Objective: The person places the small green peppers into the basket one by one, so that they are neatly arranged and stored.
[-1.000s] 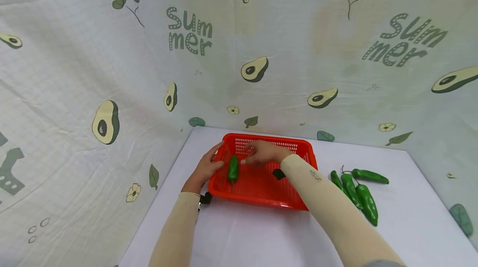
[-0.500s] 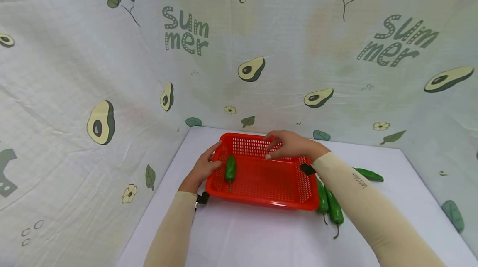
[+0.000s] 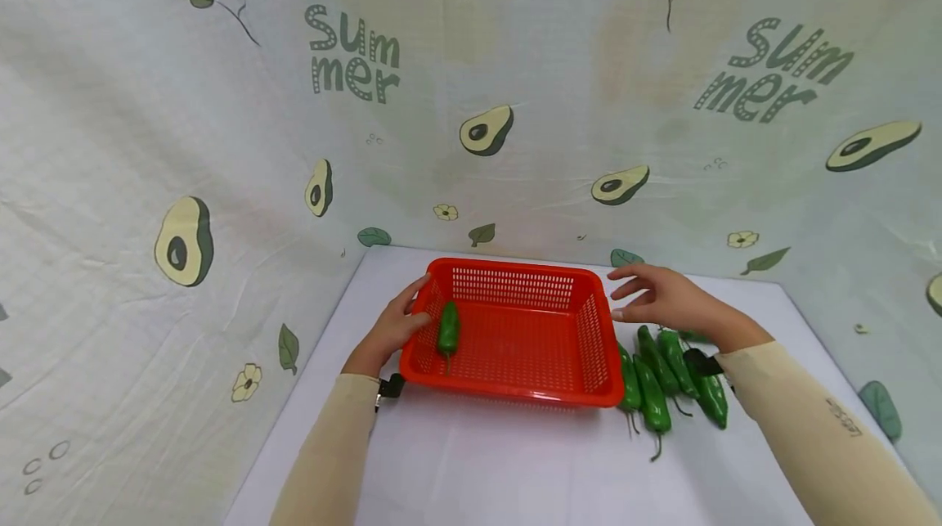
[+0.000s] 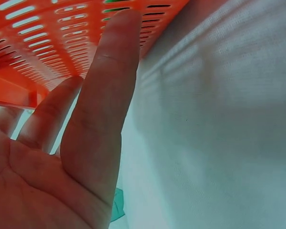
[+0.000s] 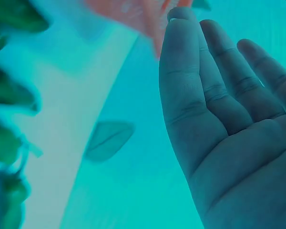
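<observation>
A red slotted plastic basket [image 3: 515, 346] stands on the white table. One green chili pepper [image 3: 448, 328] lies inside it along the left wall. My left hand [image 3: 390, 328] holds the basket's left side, thumb over the rim and fingers along the outside; the left wrist view shows a long finger [image 4: 105, 76] laid against the slotted wall. Past the right rim hovers my right hand [image 3: 666, 301], fingers spread loosely and nothing held. Several green chili peppers [image 3: 651, 391] lie on the table right of the basket, some partly hidden behind the right hand and wrist.
A white cloth [image 3: 552, 60] printed with avocados and leaves hangs behind and to the sides of the table. Pale sleeves [image 3: 327, 444] cover both forearms, and a black wrist camera [image 3: 702, 362] sits on the right wrist.
My right hand has moved from over the basket's inside out to the right, close to the loose peppers. My left hand stays on the basket's left side. The view has shifted slightly right.
</observation>
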A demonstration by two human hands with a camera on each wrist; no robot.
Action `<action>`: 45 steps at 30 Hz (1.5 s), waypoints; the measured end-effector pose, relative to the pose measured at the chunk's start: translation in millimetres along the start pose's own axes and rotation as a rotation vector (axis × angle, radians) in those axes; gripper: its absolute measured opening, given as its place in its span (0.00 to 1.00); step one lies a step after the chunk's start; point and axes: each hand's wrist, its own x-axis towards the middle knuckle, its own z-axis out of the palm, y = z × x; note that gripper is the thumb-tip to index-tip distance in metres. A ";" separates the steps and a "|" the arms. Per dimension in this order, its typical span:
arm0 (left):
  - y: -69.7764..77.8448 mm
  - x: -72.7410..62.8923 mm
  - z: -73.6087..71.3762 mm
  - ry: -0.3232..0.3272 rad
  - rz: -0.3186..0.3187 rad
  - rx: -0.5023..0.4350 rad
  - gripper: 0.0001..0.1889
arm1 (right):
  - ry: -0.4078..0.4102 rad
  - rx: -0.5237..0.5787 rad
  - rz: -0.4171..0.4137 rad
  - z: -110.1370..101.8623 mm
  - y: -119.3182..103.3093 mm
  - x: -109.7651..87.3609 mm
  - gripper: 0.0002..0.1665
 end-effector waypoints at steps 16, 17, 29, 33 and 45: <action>-2.7 1.6 -4.7 -0.076 -0.087 -0.128 0.41 | 0.113 -0.073 0.039 -7.0 98.8 -71.1 0.43; -3.6 1.4 -4.0 -0.071 -0.089 -0.132 0.41 | 0.120 -0.072 0.039 -7.2 106.1 -75.0 0.43; -9.5 2.3 1.6 -0.019 -0.046 -0.099 0.40 | 0.180 -0.041 0.213 -4.7 174.9 -106.9 0.46; -11.4 0.6 1.6 -0.006 -0.047 -0.091 0.40 | 0.174 -0.020 0.252 -0.2 186.7 -108.1 0.48; -9.2 3.0 3.0 -0.001 -0.022 -0.073 0.40 | 0.165 0.008 0.251 8.5 193.0 -108.0 0.49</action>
